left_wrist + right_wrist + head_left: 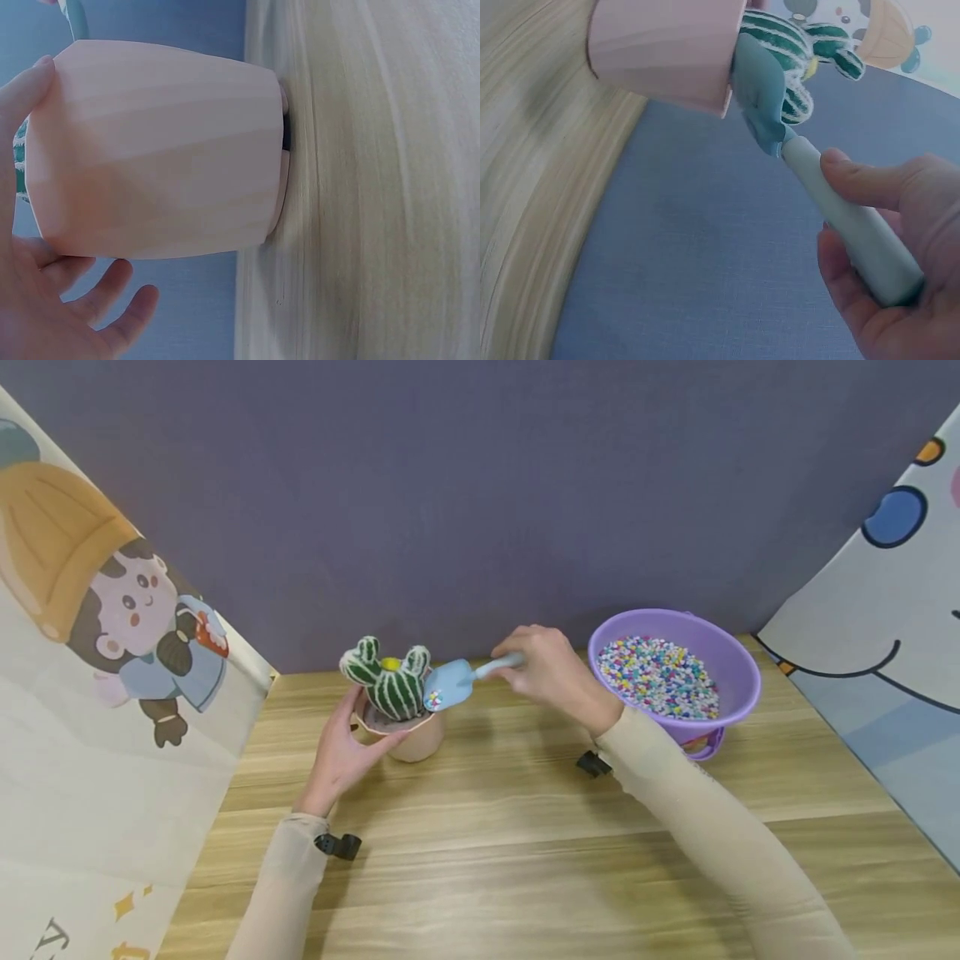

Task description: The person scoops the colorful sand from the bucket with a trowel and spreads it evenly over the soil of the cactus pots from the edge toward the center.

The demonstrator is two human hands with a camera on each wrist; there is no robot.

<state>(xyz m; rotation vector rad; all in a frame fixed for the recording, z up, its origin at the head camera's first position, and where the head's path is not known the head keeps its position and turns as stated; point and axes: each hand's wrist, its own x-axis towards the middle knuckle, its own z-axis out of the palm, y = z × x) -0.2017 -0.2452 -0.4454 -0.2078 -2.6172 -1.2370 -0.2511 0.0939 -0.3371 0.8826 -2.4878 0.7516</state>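
Blue scoop | handle gripped by right fingers | pink pot | gripped near top by left fingers

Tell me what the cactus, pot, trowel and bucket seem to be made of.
Toy cactus: apparently knitted or plush fabric, given its fuzzy white stripes.
Pot: smooth, matte plastic or ceramic; faceted sides don't settle which.
Blue trowel: probably smooth plastic, pale with no metallic glint.
Purple bucket: likely plastic, thin-edged with a soft sheen.
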